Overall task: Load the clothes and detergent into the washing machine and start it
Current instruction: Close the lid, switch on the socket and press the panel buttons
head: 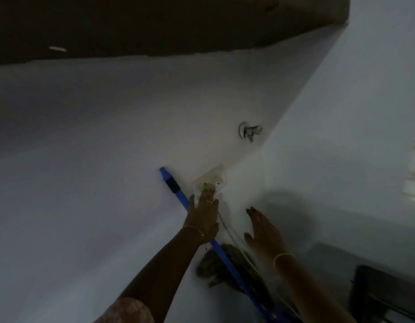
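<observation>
My left hand (203,214) reaches up the pale wall, its straight fingers touching the lower part of a white switch and socket plate (211,180). A thin cord (227,227) runs down from the plate. My right hand (263,230) hovers open to the right of it, fingers straight, holding nothing. The dark top of the washing machine (383,297) shows at the bottom right corner. Clothes and detergent are out of sight.
A blue mop handle (176,190) leans against the wall behind my left hand, with the greenish mop head (215,264) lower down. A small tap (249,130) sticks out of the wall above. A dark ledge (155,24) spans the top.
</observation>
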Motion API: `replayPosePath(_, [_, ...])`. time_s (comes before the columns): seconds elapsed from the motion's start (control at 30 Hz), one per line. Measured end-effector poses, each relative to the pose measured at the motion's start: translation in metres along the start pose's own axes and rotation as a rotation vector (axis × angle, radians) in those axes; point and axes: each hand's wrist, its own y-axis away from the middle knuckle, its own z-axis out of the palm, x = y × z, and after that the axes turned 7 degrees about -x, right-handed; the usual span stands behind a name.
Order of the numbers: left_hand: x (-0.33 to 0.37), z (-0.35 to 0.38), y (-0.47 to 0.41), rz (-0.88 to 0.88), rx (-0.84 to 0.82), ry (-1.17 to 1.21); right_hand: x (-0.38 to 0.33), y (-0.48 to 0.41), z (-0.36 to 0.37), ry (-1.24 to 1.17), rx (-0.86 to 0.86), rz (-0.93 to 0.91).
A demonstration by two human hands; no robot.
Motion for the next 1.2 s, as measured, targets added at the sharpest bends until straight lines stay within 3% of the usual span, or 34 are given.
replayPosePath(0.37, [-0.004, 0.036, -0.097, -0.028, -0.029, -0.469, 0.038, -0.072, 0.038, -0.049, -0.103, 0.03])
replayPosePath(0.43, [-0.002, 0.042, -0.103, -0.046, -0.058, -0.488, 0.044, -0.077, 0.039, -0.055, -0.093, 0.062])
replayPosePath(0.67, [0.009, 0.045, -0.101, -0.082, -0.194, -0.881, 0.043, -0.085, 0.045, -0.054, -0.145, 0.078])
replayPosePath(0.87, [0.02, 0.042, -0.1, -0.016, -0.186, -1.034, 0.053, -0.076, 0.043, -0.026, -0.182, 0.098])
replayPosePath(1.0, [0.025, 0.034, -0.101, -0.017, -0.201, -0.877, 0.064, -0.067, 0.037, -0.02, -0.178, 0.103])
replayPosePath(1.2, [0.034, 0.031, -0.088, -0.024, -0.134, -0.083, 0.065, -0.047, 0.02, -0.036, -0.111, 0.12])
